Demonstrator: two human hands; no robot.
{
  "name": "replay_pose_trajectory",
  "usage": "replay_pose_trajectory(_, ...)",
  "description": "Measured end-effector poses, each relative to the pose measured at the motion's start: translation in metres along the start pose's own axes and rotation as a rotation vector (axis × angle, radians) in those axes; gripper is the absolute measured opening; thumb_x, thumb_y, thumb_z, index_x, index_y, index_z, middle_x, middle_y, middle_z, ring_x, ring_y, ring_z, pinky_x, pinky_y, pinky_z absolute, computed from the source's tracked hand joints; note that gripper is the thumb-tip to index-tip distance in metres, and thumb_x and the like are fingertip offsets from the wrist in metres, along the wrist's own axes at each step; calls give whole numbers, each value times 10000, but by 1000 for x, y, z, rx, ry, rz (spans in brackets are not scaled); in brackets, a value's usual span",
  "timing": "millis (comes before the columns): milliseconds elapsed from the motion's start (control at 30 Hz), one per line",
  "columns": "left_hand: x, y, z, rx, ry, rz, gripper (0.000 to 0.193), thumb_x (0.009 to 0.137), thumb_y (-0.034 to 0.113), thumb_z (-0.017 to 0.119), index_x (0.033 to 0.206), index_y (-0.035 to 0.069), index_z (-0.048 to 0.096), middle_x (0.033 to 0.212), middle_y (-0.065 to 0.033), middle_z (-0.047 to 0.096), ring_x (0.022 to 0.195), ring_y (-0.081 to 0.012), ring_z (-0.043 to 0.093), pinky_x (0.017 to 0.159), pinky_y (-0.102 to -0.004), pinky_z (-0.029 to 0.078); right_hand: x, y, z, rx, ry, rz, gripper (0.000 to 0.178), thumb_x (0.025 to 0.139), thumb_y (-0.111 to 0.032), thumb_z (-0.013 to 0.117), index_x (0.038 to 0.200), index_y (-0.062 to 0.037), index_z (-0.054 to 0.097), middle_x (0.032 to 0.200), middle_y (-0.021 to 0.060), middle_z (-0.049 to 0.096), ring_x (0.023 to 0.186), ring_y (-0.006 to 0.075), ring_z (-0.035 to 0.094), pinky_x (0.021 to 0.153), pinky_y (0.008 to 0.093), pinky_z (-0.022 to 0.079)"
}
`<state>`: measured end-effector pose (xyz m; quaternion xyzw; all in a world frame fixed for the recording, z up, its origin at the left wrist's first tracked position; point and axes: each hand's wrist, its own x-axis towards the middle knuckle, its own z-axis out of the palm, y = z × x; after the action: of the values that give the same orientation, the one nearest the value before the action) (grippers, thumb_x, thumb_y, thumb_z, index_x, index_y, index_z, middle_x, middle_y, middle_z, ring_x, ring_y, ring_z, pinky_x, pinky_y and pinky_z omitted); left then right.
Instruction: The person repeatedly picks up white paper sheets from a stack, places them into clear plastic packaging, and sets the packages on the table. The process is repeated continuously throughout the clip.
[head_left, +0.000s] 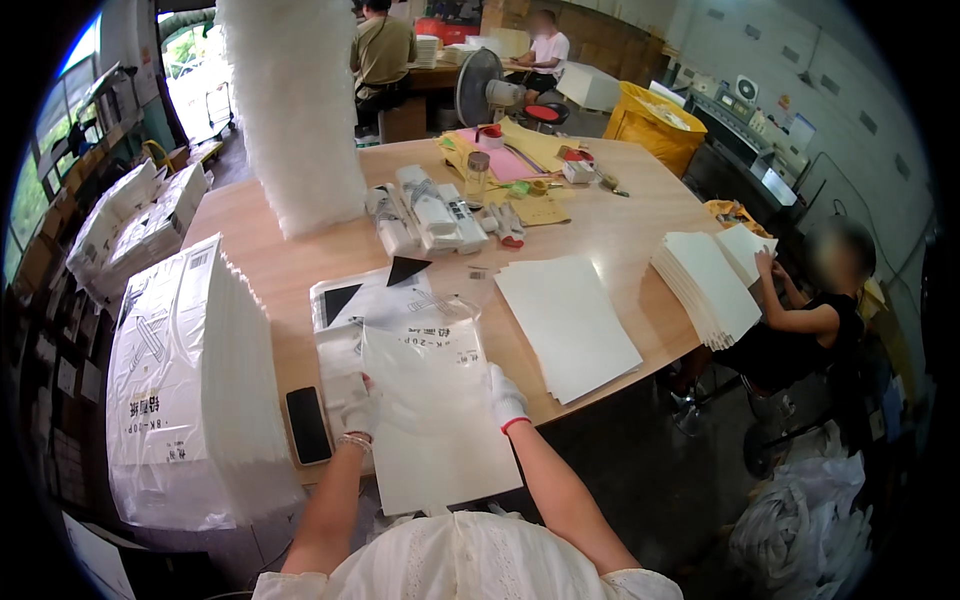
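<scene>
Lying in the lower middle of the frame, a white paper pack (pixel 440 440) sits between two gloved hands, its long axis running from the frame's centre toward the bottom edge, the lower end leaning slightly right. Its near end juts past the edge of the wooden table (pixel 600 235). The right hand (pixel 507 397) is closed on the pack's right edge; the left hand (pixel 357 405) meets the left edge, but its fingers are too blurred to tell whether they grip. Clear film shines over the pack's upper part, above printed packs (pixel 333 345) with black triangular corners.

At the left, clear plastic wrap encloses a tall paper stack (pixel 245 400), with a black phone (pixel 309 425) just beside it. Near the upper centre stands a clear jar (pixel 477 177), its contents unclear. A yellow sack (pixel 637 118) at upper right holds pale material.

Black characters and a line drawing mark the tall stack's wrap; similar lettering shows near the held pack's top, and a small barcode-like patch lies above it.
</scene>
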<state>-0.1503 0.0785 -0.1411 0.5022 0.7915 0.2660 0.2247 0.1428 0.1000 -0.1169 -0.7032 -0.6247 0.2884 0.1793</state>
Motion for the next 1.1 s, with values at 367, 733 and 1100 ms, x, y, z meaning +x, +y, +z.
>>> replay_pose_trajectory(367, -63, 43, 2, -37, 47, -150, 345, 904, 395, 428, 1123, 129, 442, 1041, -150, 583, 911, -358, 566, 769, -461, 418, -33, 34, -21, -132, -75, 48, 431, 913, -346, 340, 1311, -181, 330, 1048, 205, 592, 963, 392, 562, 750, 506, 435)
replay_pose_trajectory(733, -75, -8, 18, 49, 103, 209, 395, 919, 417, 409, 1157, 108, 467, 1076, -180, 567, 971, -359, 547, 794, -452, 433, -35, 75, -4, -143, 1, -173, 394, 898, -310, 377, 1226, -92, 389, 899, 202, 613, 836, 377, 597, 673, 506, 441)
replay_pose_trajectory(1100, -216, 10, -63, -746, -739, -269, 238, 861, 188, 522, 1012, 6, 555, 941, -206, 580, 865, -331, 559, 711, -373, 452, -169, 74, -47, 262, -191, -347, 287, 918, -301, 408, 1050, -81, 537, 896, 188, 602, 806, 385, 569, 654, 463, 453)
